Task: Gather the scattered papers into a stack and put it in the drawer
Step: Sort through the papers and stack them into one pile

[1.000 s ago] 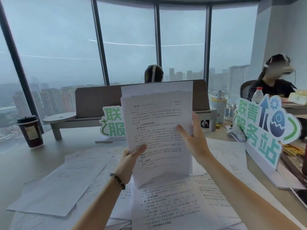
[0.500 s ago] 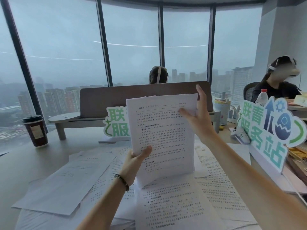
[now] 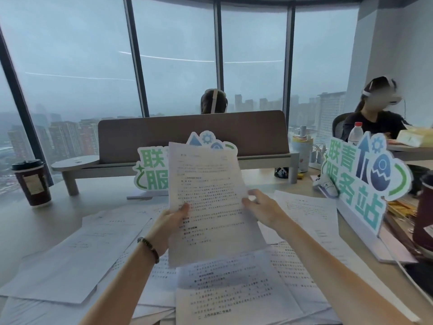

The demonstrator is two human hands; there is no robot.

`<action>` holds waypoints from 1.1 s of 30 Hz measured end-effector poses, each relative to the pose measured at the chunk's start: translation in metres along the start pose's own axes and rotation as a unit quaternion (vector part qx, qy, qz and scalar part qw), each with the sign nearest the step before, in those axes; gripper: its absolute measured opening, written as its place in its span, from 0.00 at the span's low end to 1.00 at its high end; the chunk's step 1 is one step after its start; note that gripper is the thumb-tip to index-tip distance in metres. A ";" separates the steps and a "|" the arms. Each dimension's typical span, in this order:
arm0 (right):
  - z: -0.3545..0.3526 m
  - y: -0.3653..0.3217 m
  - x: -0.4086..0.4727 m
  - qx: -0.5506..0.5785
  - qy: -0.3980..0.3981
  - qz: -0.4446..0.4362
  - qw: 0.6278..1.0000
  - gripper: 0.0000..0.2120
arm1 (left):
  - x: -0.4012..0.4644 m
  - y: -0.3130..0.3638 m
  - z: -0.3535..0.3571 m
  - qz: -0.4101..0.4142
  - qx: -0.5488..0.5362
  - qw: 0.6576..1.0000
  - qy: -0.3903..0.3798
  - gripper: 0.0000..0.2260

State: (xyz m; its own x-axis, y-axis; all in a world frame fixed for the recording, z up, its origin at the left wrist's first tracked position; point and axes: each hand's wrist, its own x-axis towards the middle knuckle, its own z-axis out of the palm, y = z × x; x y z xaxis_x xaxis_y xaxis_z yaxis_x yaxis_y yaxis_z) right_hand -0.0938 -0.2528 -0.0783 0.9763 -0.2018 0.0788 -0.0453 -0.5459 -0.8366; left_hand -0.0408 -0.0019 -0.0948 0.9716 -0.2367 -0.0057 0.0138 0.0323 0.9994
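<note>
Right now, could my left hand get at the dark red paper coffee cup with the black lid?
Probably not yet: the left hand grips the held printed sheets, and the cup stands far off left.

High-rise office: desks (image 3: 35, 221), divider (image 3: 192, 132), seated workers (image 3: 375, 120).

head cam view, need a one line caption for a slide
Both hands, left hand and right hand, hold printed sheets upright above loose papers scattered on the desk.

Two hands (image 3: 168, 221) (image 3: 264, 208), two signs (image 3: 152, 171) (image 3: 360, 184), two coffee cups (image 3: 31, 182) (image 3: 424, 212), one plastic bottle (image 3: 355, 134), many loose papers (image 3: 77, 259).
</note>
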 end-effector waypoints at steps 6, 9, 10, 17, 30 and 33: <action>0.000 0.043 0.004 -0.376 -0.017 0.129 0.917 0.34 | 0.016 -0.020 -0.019 -0.097 0.159 0.981 0.056 0.13; 0.006 0.053 0.008 -0.361 -0.038 0.118 0.924 0.36 | 0.017 -0.021 -0.020 -0.114 0.219 0.967 0.059 0.16; 0.008 0.053 0.008 -0.358 -0.038 0.116 0.926 0.36 | 0.018 -0.021 -0.019 -0.113 0.228 0.965 0.058 0.16; 0.006 0.049 0.006 -0.333 -0.024 0.095 0.938 0.32 | 0.014 -0.023 -0.008 -0.090 0.219 0.970 0.049 0.15; 0.006 0.038 0.006 -0.100 0.018 0.086 0.991 0.50 | 0.011 -0.025 0.001 -0.052 0.145 0.987 0.047 0.12; 0.000 0.040 0.005 -0.103 0.041 0.087 0.990 0.43 | 0.013 -0.021 -0.007 -0.042 0.121 0.990 0.066 0.11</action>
State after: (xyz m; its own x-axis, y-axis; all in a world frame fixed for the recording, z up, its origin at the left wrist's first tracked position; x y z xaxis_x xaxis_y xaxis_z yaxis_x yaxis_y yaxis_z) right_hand -0.0907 -0.2756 -0.1110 0.9296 -0.3684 -0.0069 -0.2626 -0.6493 -0.7137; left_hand -0.0263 0.0014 -0.1163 0.9920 -0.0997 -0.0773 0.0539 -0.2183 0.9744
